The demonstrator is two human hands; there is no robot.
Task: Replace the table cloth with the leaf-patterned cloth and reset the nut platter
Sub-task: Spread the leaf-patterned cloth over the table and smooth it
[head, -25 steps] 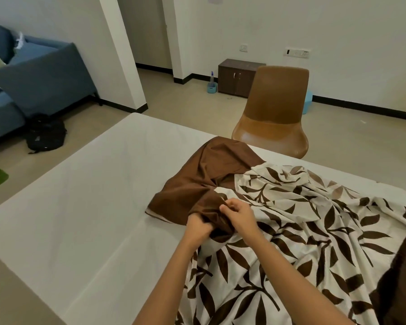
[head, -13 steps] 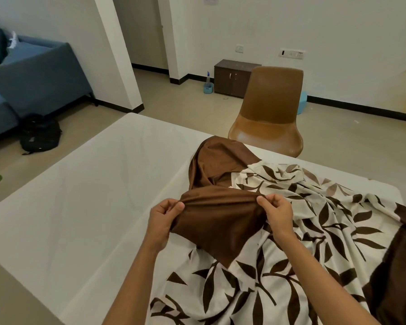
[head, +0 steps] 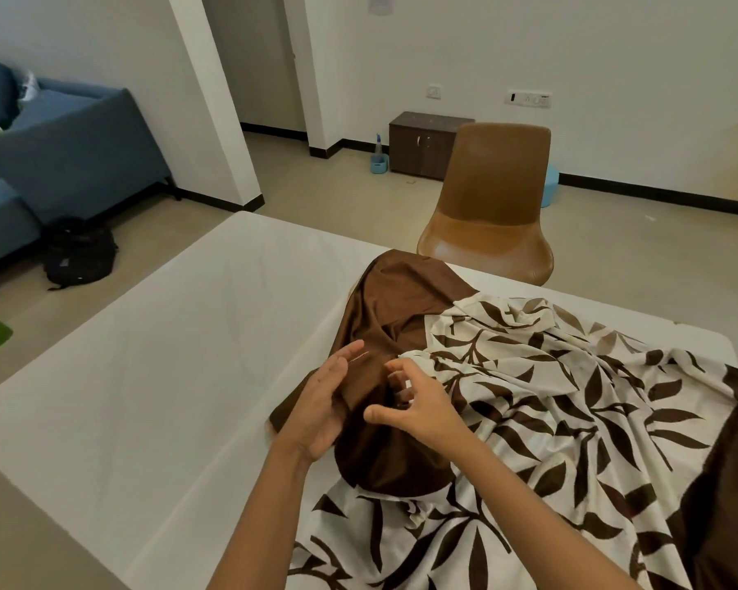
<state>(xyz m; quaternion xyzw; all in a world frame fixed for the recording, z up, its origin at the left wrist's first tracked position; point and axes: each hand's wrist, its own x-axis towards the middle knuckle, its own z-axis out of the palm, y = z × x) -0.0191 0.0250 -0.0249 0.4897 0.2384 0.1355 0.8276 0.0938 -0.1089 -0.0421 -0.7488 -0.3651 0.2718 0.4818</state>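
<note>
Half a second ago both hands pinched the brown border of the leaf-patterned cloth [head: 550, 410] and held it stretched between them. Now the left hand [head: 322, 408] is flat-palmed with straight fingers [head: 350, 353], and the right hand [head: 422, 404] has loosely curled fingers; neither grips the fabric. The brown fold has dropped and lies slack on the desk [head: 167, 376] beneath them.

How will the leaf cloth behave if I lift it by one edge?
Probably floppy: the leaf cloth lies in soft folds on the table. It looks thin, so likely light. Its brown border has a sheen, so it may slide.
</note>
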